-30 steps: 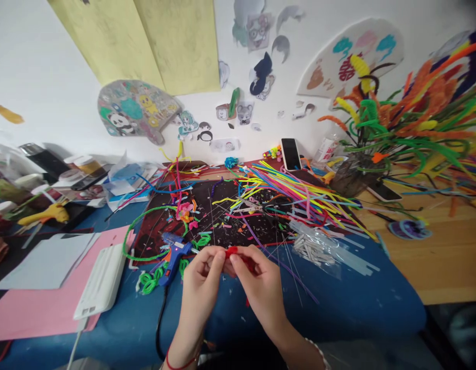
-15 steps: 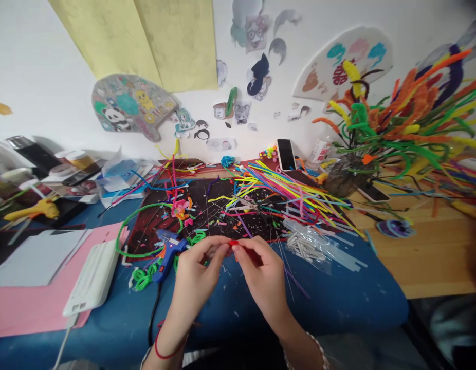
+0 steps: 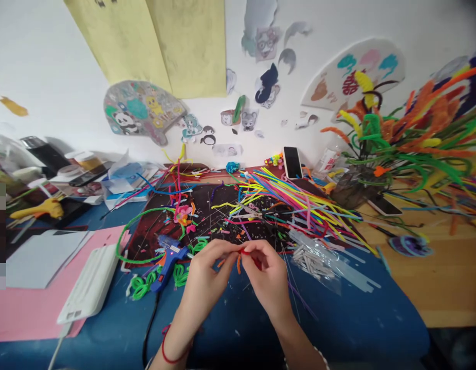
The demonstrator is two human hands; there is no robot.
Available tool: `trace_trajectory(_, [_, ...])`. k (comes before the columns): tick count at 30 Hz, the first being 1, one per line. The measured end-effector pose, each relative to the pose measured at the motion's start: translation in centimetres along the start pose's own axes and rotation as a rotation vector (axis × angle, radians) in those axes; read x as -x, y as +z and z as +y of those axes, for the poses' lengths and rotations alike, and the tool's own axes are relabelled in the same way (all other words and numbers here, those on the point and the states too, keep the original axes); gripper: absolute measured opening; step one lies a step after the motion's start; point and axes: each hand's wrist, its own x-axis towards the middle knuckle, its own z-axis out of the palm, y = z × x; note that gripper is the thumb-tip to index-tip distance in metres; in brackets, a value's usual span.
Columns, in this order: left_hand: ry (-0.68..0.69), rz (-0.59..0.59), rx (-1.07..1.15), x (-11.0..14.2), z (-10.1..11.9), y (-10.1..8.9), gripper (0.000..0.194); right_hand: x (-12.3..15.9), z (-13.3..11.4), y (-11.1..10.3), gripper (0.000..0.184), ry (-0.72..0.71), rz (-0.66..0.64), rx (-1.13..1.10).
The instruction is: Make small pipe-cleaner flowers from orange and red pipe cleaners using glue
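My left hand [image 3: 210,275] and my right hand [image 3: 267,280] meet fingertip to fingertip above the front of the blue table. Pinched between them is a small red pipe cleaner piece [image 3: 244,252], mostly hidden by my fingers. More red shows inside the curl of my right hand. Short orange bits [image 3: 239,264] appear just behind the fingertips; whether they are attached to the red piece I cannot tell. Left of my left hand lies a blue glue gun [image 3: 166,267], among looped green pipe cleaners [image 3: 142,288].
A heap of colourful pipe cleaners [image 3: 299,198] covers the dark mat [image 3: 145,234]. A clear bag of white sticks [image 3: 313,262] lies right of my hands. At left are a white power strip [image 3: 87,282] and papers. A vase [image 3: 346,186] with pipe-cleaner stems stands at right.
The camera view has shifted slightly, moving the scene right and down. My fingers have changed their grip on the red piece, and orange bits now show behind them.
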Motion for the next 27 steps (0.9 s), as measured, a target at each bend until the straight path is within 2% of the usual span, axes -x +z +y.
trace_trajectory(2, [0.013,-0.015,-0.066,-0.1,-0.3,-0.3,0.014,0.0,0.5,0.0,0.004,-0.005,0.005,0.024])
trace_trajectory(5, [-0.005,-0.022,-0.136,0.0,-0.7,-0.2,0.014,0.3,1.5,0.0,0.016,-0.029,-0.013,0.116])
trace_trajectory(9, [-0.052,0.037,-0.230,0.6,-1.0,0.3,0.014,0.4,2.0,0.0,0.021,-0.072,-0.092,0.208])
trace_trajectory(12, [-0.091,0.073,-0.296,1.3,-0.9,0.6,0.015,0.4,1.7,0.3,0.017,-0.174,-0.127,0.287])
trace_trajectory(17, [-0.067,0.062,-0.333,2.2,-0.6,0.5,0.015,1.2,1.4,1.2,0.012,-0.394,-0.047,0.331])
trace_trajectory(20, [-0.059,0.034,-0.271,2.5,-0.4,-0.1,0.016,1.8,1.4,1.6,0.012,-0.462,-0.017,0.307])
trace_trajectory(22, [-0.075,0.029,-0.193,2.4,-0.4,-0.4,0.014,1.9,1.4,1.8,0.009,-0.395,0.013,0.235])
trace_trajectory(24, [-0.106,0.062,-0.039,2.2,-0.5,-0.5,0.009,1.8,1.2,2.0,0.003,-0.221,0.041,0.101])
trace_trajectory(27, [-0.128,0.150,0.259,2.0,-1.1,-0.3,0.010,1.6,0.4,2.2,0.011,0.056,0.031,-0.164])
